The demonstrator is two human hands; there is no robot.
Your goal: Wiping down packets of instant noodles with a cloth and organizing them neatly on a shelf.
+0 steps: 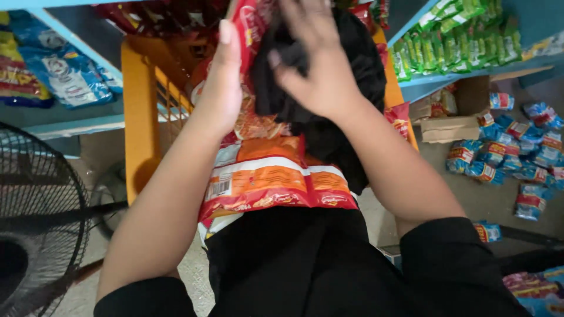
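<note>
The left hand (226, 88) lies flat, fingers straight and together, against the left side of a long red-and-orange packet strip (267, 176); it presses rather than grips. The right hand (317, 64) is loosely curled, fingers spread, on a black cloth (352, 76) that drapes over the strip's upper right; whether it pinches the cloth I cannot tell. The strip's long axis runs away from the body, from just below both wrists up between the hands towards the orange basket (141, 117) beyond the fingertips. Both hands touch the bundle, the left nearer the strip itself. Blue packets (517, 158) lie well off to the right.
</note>
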